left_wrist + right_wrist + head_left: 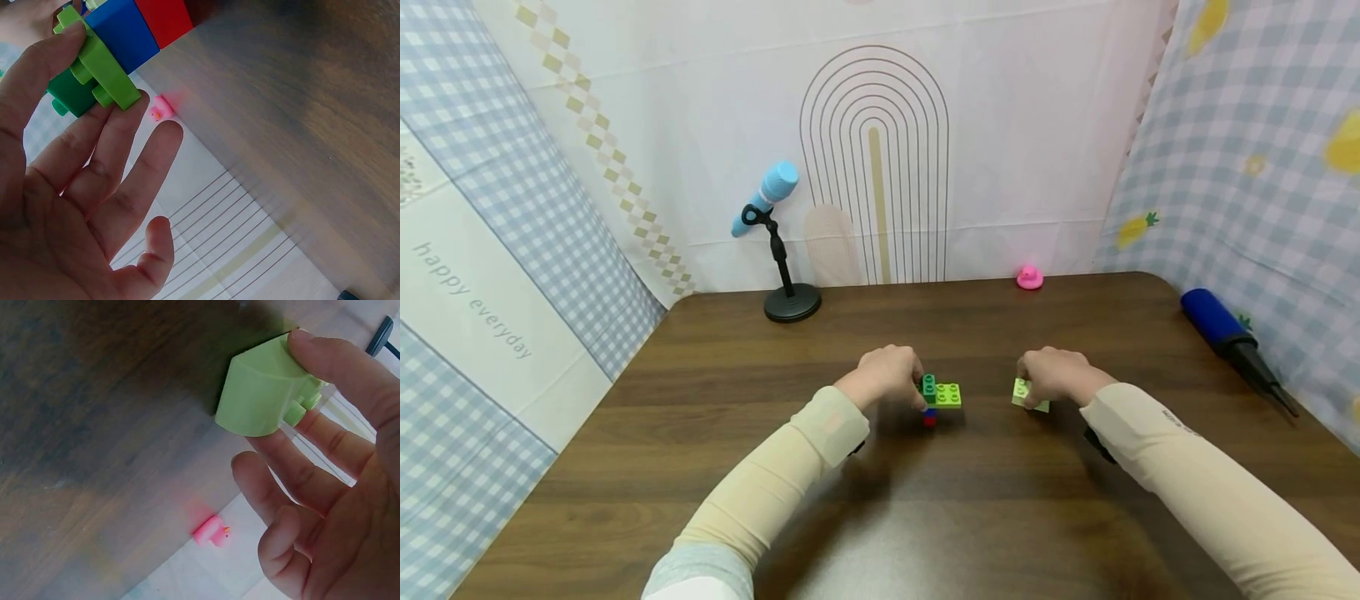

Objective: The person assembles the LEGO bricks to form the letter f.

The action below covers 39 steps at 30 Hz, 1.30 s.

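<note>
Near the middle of the table, my left hand (889, 375) pinches a small stack of toy building bricks between thumb and fingertips. Red (165, 22) is the bottom brick, blue (123, 36) sits above it, then a thin lime brick (950, 396) that juts to the right, with a dark green brick (929, 388) on top. To the right, apart from the stack, my right hand (1054, 375) holds a pale green brick (256, 394) with one curved side between thumb and fingers. Its studs point toward the palm. The pale brick is at or close to the tabletop.
At the back left stands a black round-based stand (792, 302) with a light blue microphone-like piece (772, 190). A pink toy duck (1029, 277) sits at the back edge. A blue and black hand pump (1232, 342) lies at the right edge of the wooden table (700, 467).
</note>
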Each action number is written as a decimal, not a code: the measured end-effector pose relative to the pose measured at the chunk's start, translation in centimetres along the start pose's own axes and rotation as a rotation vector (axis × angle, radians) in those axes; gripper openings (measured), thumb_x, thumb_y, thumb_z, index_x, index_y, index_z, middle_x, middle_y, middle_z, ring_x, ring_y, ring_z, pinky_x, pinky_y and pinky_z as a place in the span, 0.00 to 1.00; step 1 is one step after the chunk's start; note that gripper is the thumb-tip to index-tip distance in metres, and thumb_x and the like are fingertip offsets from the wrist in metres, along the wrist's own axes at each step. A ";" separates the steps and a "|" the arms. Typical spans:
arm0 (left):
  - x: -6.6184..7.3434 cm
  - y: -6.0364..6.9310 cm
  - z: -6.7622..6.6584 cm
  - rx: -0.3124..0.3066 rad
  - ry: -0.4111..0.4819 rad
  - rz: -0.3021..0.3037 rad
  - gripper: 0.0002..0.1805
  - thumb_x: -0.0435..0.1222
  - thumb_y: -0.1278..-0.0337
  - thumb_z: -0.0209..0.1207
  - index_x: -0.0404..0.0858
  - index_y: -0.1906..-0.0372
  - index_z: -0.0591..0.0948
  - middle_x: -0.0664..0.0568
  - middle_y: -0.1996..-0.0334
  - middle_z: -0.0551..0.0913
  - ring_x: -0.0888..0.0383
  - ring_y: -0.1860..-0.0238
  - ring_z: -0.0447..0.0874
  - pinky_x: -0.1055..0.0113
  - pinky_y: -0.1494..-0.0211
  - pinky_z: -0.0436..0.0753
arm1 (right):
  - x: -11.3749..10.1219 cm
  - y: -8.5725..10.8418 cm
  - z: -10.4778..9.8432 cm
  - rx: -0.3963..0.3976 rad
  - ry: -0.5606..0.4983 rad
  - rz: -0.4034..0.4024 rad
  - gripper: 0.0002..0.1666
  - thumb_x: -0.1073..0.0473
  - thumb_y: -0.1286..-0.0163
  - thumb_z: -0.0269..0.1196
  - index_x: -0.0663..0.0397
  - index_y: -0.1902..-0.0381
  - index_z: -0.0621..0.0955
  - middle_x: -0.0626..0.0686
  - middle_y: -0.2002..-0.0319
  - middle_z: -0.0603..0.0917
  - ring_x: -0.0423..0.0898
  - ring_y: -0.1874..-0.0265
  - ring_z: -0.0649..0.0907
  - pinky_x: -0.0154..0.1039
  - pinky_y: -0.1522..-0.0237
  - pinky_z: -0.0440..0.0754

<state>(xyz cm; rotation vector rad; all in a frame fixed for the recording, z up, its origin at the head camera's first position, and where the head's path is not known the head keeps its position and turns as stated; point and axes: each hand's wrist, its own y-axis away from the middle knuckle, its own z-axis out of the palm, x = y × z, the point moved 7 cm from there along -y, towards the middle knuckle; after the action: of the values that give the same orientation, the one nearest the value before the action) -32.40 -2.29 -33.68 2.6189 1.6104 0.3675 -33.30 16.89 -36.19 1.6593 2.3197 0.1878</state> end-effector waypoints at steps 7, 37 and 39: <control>0.0 0.0 0.0 0.006 -0.001 0.004 0.11 0.49 0.69 0.67 0.49 0.82 0.79 0.63 0.81 0.75 0.62 0.75 0.70 0.66 0.77 0.68 | -1.0 0.0 -1.1 0.047 -0.030 -0.065 0.26 0.54 0.51 0.67 0.59 0.55 0.76 0.51 0.65 0.77 0.48 0.68 0.75 0.46 0.74 0.71; -0.1 -0.1 0.0 -0.011 0.044 0.002 0.10 0.48 0.68 0.68 0.49 0.80 0.80 0.63 0.81 0.76 0.62 0.75 0.72 0.66 0.77 0.69 | -9.4 1.6 -4.1 0.218 -0.118 -0.339 0.17 0.60 0.49 0.63 0.59 0.60 0.75 0.50 0.68 0.72 0.46 0.70 0.71 0.38 0.70 0.70; -0.1 -0.2 0.1 -0.010 0.042 0.006 0.10 0.48 0.68 0.68 0.49 0.81 0.80 0.63 0.81 0.76 0.62 0.76 0.72 0.66 0.77 0.69 | -9.7 1.5 -4.0 0.222 -0.120 -0.346 0.18 0.59 0.48 0.63 0.59 0.59 0.75 0.50 0.67 0.72 0.45 0.71 0.71 0.38 0.70 0.70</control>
<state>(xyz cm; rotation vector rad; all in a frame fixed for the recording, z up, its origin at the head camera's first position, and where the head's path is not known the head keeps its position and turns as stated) -32.58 -2.30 -33.80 2.6266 1.6096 0.4326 -30.23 8.46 -30.45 1.2842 2.5589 -0.2414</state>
